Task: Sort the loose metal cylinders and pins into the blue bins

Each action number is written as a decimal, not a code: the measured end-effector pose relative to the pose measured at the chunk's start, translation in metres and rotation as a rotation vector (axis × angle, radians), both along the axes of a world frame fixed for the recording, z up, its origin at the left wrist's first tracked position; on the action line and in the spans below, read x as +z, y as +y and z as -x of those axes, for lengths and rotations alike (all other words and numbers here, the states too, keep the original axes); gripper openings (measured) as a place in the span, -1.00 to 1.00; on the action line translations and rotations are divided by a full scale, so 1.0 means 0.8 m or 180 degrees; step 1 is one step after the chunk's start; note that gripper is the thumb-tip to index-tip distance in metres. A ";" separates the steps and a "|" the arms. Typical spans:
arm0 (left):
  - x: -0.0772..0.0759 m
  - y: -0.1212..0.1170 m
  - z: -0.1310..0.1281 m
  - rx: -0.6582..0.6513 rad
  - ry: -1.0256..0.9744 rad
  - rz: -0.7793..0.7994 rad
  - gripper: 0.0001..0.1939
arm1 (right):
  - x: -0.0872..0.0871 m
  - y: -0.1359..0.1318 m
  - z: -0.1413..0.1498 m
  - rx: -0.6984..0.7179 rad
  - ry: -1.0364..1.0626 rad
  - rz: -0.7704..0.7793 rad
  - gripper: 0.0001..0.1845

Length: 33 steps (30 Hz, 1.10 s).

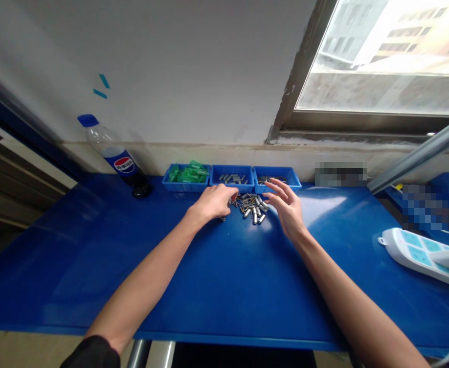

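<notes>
A loose pile of small metal cylinders and thin pins (254, 208) lies on the blue tabletop, in front of three blue bins. My left hand (215, 201) is closed at the pile's left edge, fingers curled down; a bit of metal shows below them, but what they hold is hidden. On the opposite side, my right hand (287, 208) is open with its fingers spread, just over the pile's edge and in front of the right bin (295, 179). Small metal cylinders lie in the middle bin (232, 189), and thin metal pins in the right one. Green plastic pieces (189, 173) fill the left bin (178, 187).
A cola bottle (121, 162) stands at the back left, near the wall. A white power strip (420, 253) with a plug lies on the right edge. Behind it a slanted metal post (416, 153) rises near a window. The blue table (228, 286) ends close to me.
</notes>
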State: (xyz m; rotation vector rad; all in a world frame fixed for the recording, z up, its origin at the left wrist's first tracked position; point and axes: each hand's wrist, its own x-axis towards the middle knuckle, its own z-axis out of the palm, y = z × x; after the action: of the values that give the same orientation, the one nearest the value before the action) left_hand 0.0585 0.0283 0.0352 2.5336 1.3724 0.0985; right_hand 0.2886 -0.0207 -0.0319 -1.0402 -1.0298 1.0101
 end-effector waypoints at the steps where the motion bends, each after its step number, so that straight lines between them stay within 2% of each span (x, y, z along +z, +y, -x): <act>1: -0.001 -0.002 -0.003 0.0006 0.0047 -0.0039 -0.68 | 0.000 0.000 0.001 0.0025 -0.0011 0.0014 -0.46; 5: -0.005 -0.003 -0.008 0.0005 0.0015 -0.0049 -0.64 | 0.001 -0.001 0.003 0.0084 -0.0025 0.0044 -0.55; 7: -0.007 0.000 -0.007 -0.0076 -0.0248 0.0052 -0.60 | 0.001 -0.002 0.004 0.0103 -0.0026 0.0058 -0.58; 10: -0.009 0.006 -0.006 -0.0472 -0.0885 0.0171 -0.52 | 0.000 -0.002 0.004 0.0156 -0.0036 0.0090 -0.60; 13: -0.007 0.008 -0.008 -0.0704 -0.1546 0.0235 -0.65 | -0.002 -0.002 0.006 0.0289 -0.0080 0.0117 -0.61; 16: -0.004 0.006 -0.012 -0.0635 -0.2188 0.0503 -0.83 | -0.002 -0.003 0.008 0.0487 -0.0130 0.0168 -0.61; 18: -0.001 0.002 -0.014 -0.0595 -0.2412 0.0636 -0.89 | 0.000 -0.005 0.011 0.0664 -0.0150 0.0225 -0.62; 22: 0.002 0.000 -0.014 -0.0483 -0.2325 0.0542 -0.93 | 0.007 -0.009 0.015 0.0922 -0.0111 0.0334 -0.66; 27: -0.001 0.003 -0.014 -0.0444 -0.2092 0.0360 -0.94 | 0.004 -0.009 0.017 0.0924 -0.0043 0.0465 -0.62; 33: -0.009 0.009 -0.005 -0.0190 -0.0932 -0.0023 -0.81 | -0.007 -0.002 0.012 0.0523 -0.0156 0.0328 -0.62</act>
State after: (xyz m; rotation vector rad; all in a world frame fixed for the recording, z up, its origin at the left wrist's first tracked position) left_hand 0.0622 0.0351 0.0282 2.4432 1.1832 0.4443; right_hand 0.2786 -0.0223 -0.0375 -1.0816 -1.1271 1.1864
